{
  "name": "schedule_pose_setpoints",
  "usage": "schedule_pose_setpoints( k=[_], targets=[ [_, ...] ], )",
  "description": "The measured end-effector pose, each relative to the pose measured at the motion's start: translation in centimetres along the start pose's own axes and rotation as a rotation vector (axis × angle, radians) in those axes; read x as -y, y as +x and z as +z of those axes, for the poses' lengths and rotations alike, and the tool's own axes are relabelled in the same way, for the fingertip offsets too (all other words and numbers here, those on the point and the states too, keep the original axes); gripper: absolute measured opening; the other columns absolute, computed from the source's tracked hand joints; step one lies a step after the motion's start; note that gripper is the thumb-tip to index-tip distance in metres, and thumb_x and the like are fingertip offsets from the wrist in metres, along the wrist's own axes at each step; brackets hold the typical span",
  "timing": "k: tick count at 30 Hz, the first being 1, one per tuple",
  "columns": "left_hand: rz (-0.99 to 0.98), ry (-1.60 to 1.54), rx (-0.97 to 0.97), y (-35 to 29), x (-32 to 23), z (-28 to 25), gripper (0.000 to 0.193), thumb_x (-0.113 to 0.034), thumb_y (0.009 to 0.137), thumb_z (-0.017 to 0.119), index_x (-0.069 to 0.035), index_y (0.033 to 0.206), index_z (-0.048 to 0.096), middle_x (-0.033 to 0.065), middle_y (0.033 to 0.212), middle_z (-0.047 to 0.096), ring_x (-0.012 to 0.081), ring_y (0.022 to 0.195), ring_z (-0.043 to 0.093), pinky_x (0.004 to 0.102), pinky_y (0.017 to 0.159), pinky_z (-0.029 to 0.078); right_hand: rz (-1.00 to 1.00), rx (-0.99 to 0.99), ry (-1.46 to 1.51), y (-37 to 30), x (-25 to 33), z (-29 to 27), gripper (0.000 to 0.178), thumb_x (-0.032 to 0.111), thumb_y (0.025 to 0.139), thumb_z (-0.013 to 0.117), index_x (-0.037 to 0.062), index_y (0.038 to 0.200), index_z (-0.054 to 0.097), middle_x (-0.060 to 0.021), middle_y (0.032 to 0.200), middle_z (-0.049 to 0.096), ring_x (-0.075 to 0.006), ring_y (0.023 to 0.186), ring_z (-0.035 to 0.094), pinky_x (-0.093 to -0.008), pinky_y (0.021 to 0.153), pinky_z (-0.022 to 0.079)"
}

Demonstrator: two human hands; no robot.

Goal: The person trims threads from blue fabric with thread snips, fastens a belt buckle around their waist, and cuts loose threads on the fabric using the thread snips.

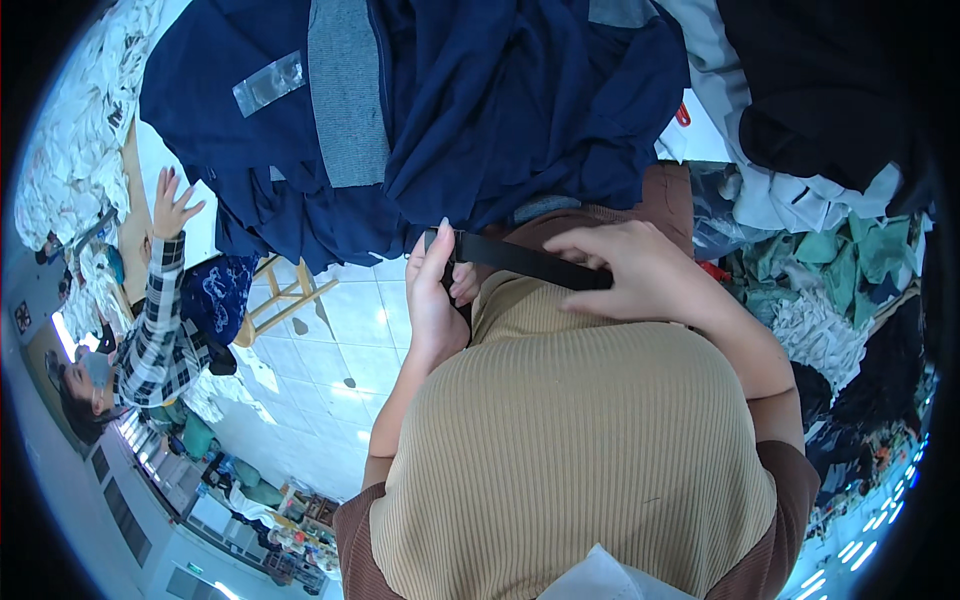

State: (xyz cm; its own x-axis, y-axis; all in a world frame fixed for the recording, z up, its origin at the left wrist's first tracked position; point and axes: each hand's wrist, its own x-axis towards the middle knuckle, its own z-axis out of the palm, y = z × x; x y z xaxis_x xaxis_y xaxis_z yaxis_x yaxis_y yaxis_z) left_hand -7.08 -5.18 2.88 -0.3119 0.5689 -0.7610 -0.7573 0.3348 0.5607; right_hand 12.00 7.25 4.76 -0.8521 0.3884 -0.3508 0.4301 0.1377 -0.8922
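Observation:
In front of my waist a flat black strap (530,263) is stretched between my hands. My left hand (432,290) pinches its left end, thumb up along the edge and fingers curled beneath; a darker piece at that end is partly hidden by the hand. Around the strap's right end, my right hand (655,270) is closed, its fingers slightly blurred by motion. Just beyond both hands, navy blue cloth (520,110) with grey ribbed bands (347,95) is heaped on the table and hangs over its near edge. A small clear plastic bag (269,84) rests on that cloth.
At the left, a person in a checked sleeve (165,300) reaches a hand over another table (130,210). A wooden stool (285,300) stands on the tiled floor. White cloth (75,130) is piled far left; green (835,255) and black garments (820,90) lie to the right.

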Motion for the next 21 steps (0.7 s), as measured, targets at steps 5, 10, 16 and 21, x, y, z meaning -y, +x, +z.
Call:
schedule_pose_setpoints(
  k=[5, 10, 16, 21],
  targets=[
    [0.027, -0.101, 0.021, 0.4, 0.3, -0.6, 0.029, -0.028, 0.092, 0.051, -0.014, 0.068, 0.042, -0.0036, 0.050, 0.039, 0.0039, 0.039, 0.030, 0.0199, 0.037, 0.019, 0.236, 0.081, -0.044, -3.4, -0.5, -1.7, 0.032, 0.026, 0.073, 0.071, 0.0027, 0.094, 0.067, -0.0118, 0.092, 0.065, -0.0237, 0.086, 0.062, -0.0313, 0.075, 0.050],
    [0.008, -0.059, 0.036, 0.8, 0.6, 0.2, 0.030, -0.029, 0.092, 0.051, -0.014, 0.067, 0.042, -0.0034, 0.050, 0.040, 0.0039, 0.039, 0.030, 0.0197, 0.037, 0.019, 0.183, -0.070, -0.091, -4.4, -1.2, -0.4, 0.031, 0.027, 0.072, 0.072, 0.0024, 0.089, 0.068, -0.0105, 0.085, 0.064, -0.0223, 0.079, 0.062, -0.0300, 0.068, 0.050],
    [0.006, -0.039, 0.058, 0.6, 0.3, -0.1, 0.030, -0.031, 0.092, 0.051, -0.014, 0.069, 0.042, -0.0039, 0.050, 0.040, 0.0038, 0.039, 0.030, 0.0191, 0.037, 0.020, 0.175, -0.074, -0.080, -3.9, -1.0, -0.2, 0.032, 0.023, 0.070, 0.073, 0.0031, 0.094, 0.068, -0.0104, 0.084, 0.065, -0.0212, 0.072, 0.063, -0.0287, 0.066, 0.051],
    [0.029, -0.069, 0.048, 0.4, 0.6, 0.4, 0.028, -0.030, 0.092, 0.052, -0.014, 0.071, 0.043, -0.0045, 0.050, 0.039, 0.0029, 0.038, 0.029, 0.0187, 0.038, 0.019, 0.218, -0.054, 0.128, -2.3, -0.5, -0.2, 0.039, 0.018, 0.070, 0.073, 0.0028, 0.105, 0.065, -0.0118, 0.089, 0.067, -0.0221, 0.079, 0.065, -0.0288, 0.071, 0.052]
  ],
)
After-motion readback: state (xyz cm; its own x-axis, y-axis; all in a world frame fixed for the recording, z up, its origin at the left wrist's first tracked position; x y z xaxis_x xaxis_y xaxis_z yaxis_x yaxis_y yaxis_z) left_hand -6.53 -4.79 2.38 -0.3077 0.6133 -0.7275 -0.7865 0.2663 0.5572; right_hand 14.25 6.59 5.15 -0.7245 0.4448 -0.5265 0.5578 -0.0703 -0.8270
